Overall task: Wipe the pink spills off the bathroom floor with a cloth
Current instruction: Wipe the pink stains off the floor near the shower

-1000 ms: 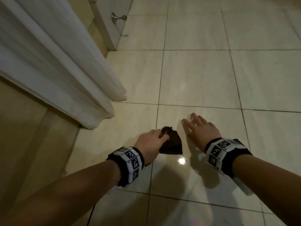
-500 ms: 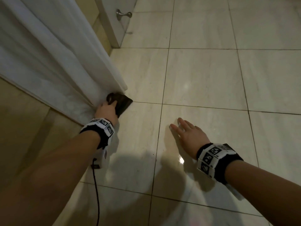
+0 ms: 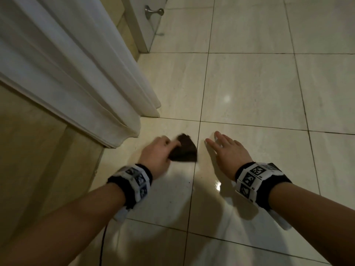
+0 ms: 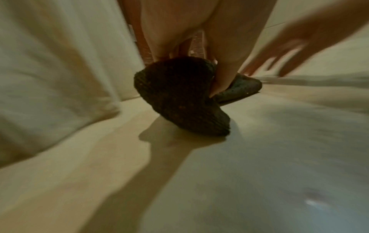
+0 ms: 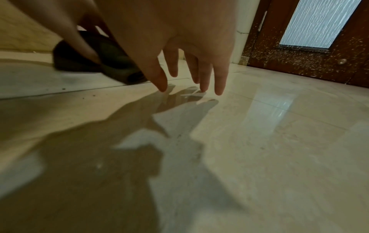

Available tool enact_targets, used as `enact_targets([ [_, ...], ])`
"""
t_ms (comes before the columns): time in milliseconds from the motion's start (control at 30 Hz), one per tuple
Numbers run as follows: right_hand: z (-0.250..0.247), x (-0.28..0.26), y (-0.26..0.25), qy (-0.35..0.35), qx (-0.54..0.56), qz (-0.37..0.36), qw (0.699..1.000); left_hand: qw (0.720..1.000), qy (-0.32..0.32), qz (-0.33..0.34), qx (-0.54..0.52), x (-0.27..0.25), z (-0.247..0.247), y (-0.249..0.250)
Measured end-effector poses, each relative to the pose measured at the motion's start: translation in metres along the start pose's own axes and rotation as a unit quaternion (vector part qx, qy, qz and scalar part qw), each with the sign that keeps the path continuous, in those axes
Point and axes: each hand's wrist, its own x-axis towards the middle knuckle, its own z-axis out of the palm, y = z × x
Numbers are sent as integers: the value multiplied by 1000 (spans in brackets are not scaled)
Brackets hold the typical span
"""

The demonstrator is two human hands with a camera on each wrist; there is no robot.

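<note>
A: Cream tile floor [image 3: 249, 89], glossy; white curtain [image 3: 76, 64] far left. Any pink?

B: None visible. Dark cloth [image 3: 185, 151] lies near the curtain hem, pinched by left hand [image 3: 157, 154]. Soft, light, probably floppy; best gripped at the bunched fold. Right hand [image 3: 226, 150] flat, fingers spread, holding nothing.

Glossy, smooth cream stone-look tiles on the floor [image 3: 249, 89], mirror-bright in spots. Coarse, matt, knit-textured dark cloth [image 4: 179, 94]. Soft pleated white fabric curtain [image 3: 67, 64]. Brushed metal door stop [image 3: 153, 12]. Speckled reddish wood door [image 5: 299, 59] with rippled frosted glass.
</note>
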Motion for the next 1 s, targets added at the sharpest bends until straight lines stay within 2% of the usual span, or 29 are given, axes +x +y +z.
enact_targets([
  [67, 3, -2, 1, 1, 2, -4, 1000, 995, 41, -87, -3, 14, -19, -33],
  [167, 5, -3, 5, 6, 1, -12, 1000, 974, 88, -207, 34, 31, -44, -77],
  [233, 3, -2, 6, 13, 3, -17, 1000, 960, 62, -266, 60, 39, -45, -95],
  [333, 0, 1, 4, 9, 9, -16, 1000, 952, -28, -291, 90, 44, -32, -107],
  [500, 3, -1, 3, -13, -7, -11, 1000, 958, -36, -241, 153, 31, -19, -97],
  [633, 0, -1, 2, -20, -13, -10, 1000, 971, -46, -181, 152, -2, -3, -53],
  [700, -1, -1, 0, -22, -13, -7, 1000, 986, 8, -99, 135, -20, 11, -25],
  [767, -2, -1, -3, -26, -16, -6, 1000, 991, 33, -16, 126, -39, 23, -2],
  [867, -2, -5, -7, -35, -23, -11, 999, 997, 28, 44, 50, -58, 32, 15],
  [933, -3, -7, -8, -28, -23, -19, 999, 998, 46, 39, -5, -59, 23, 13],
  [1000, -3, -12, -6, -22, -23, -22, 999, 997, 64, -35, -16, -53, 10, -6],
])
